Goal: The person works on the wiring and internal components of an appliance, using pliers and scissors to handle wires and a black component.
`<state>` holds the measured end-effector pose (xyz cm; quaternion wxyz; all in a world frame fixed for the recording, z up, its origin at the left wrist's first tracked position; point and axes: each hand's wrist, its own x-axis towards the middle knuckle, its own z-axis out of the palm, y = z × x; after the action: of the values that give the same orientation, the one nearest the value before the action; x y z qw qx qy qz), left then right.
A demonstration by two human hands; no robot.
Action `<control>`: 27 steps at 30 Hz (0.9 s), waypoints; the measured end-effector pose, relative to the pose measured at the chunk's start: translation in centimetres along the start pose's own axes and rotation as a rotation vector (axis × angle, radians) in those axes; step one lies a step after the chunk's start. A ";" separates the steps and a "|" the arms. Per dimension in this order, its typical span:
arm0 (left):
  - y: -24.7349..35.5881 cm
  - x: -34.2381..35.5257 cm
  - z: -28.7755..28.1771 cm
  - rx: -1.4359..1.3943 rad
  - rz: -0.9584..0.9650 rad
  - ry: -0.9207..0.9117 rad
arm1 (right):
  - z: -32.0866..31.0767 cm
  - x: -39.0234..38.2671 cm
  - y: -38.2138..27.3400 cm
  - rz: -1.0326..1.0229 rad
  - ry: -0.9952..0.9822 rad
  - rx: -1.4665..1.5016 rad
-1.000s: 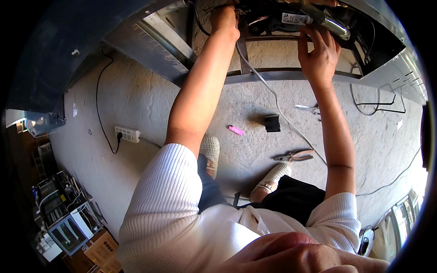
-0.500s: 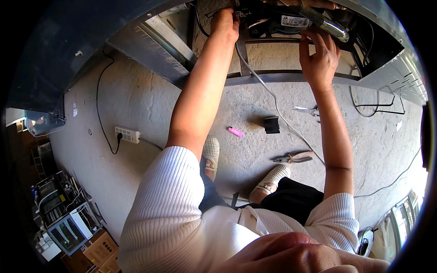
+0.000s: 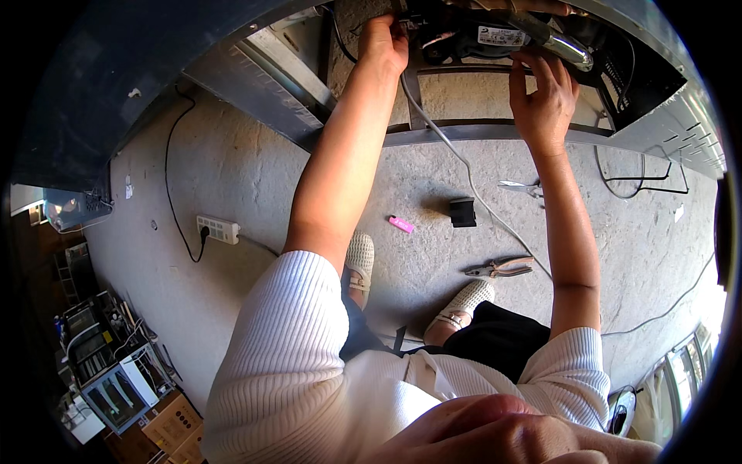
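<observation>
At the far side, my left hand [image 3: 383,40] reaches into the open base of a dark metal cabinet [image 3: 255,93]. Its fingers are closed at the left end of a black compressor [image 3: 464,42], on a small part hidden by the hand and the shade. A grey cable [image 3: 456,153] runs from beside this hand down across the floor. My right hand [image 3: 543,104] rests its fingertips against the compressor's lower edge, below the white label, with the thumb apart and nothing visible in the grip. A pipe in shiny foil [image 3: 568,50] passes just above those fingers.
On the concrete floor lie pliers [image 3: 501,268], a black plastic cover [image 3: 462,212], a pink lighter [image 3: 401,224] and scissors [image 3: 522,188] partly behind my right forearm. A white power strip [image 3: 218,230] with a black plug is at left. Thin black tubing [image 3: 641,179] lies at right.
My left hand has turned slightly at the wrist, still at the compressor's left end. My right hand keeps its place.
</observation>
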<state>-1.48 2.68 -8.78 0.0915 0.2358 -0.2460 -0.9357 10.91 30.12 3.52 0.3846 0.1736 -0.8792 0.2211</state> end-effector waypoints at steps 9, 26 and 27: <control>2.1 -1.1 0.8 0.165 -0.012 -0.078 | -0.1 0.0 0.1 -0.005 -0.005 0.004; 1.6 -7.8 5.0 0.127 0.070 -0.002 | -0.1 0.0 0.0 -0.002 -0.004 -0.002; 1.6 -7.9 5.1 0.128 0.070 -0.001 | -0.1 0.0 0.0 -0.003 -0.004 -0.003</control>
<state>3.00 5.70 -0.94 0.1085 0.2318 -0.3133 -0.9145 10.99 30.19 3.57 0.3833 0.1748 -0.8802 0.2187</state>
